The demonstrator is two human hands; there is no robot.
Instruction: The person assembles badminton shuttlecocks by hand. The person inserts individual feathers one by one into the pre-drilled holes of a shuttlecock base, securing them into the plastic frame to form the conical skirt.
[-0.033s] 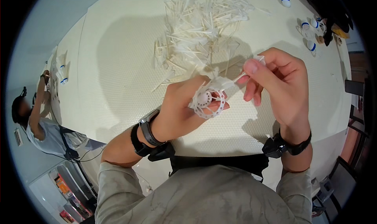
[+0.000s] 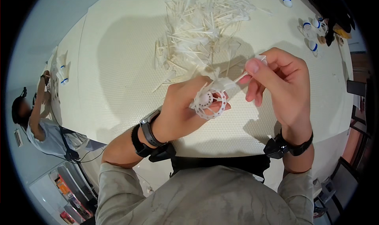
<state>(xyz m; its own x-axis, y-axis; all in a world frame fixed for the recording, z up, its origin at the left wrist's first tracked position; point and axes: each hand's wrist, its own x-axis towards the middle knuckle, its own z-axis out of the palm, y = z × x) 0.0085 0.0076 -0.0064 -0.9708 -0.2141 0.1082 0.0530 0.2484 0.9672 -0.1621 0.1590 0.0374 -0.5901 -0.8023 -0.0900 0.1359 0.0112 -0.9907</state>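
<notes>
My left hand [image 2: 185, 104] is closed around a white plastic shuttlecock frame [image 2: 213, 116]. The frame has a large ring pierced with holes and a smaller holed dome in its middle. White feather vanes stand out at its far side, between my hands. To the right, my right hand [image 2: 282, 83] pinches a white feather [image 2: 262, 59] between thumb and fingers. Its pale quill slants down left toward the frame; whether the tip touches it, I cannot tell. Beyond both hands lies a loose heap of white feathers [image 2: 197, 31] with pale quills.
Several white, blue-banded shuttlecock heads [image 2: 313, 46] lie at the far right of the white table [image 2: 122, 67], near a black bag [image 2: 329, 8]. At the far left another person [image 2: 39, 118] works at the table's edge, beside more shuttlecocks [image 2: 63, 73].
</notes>
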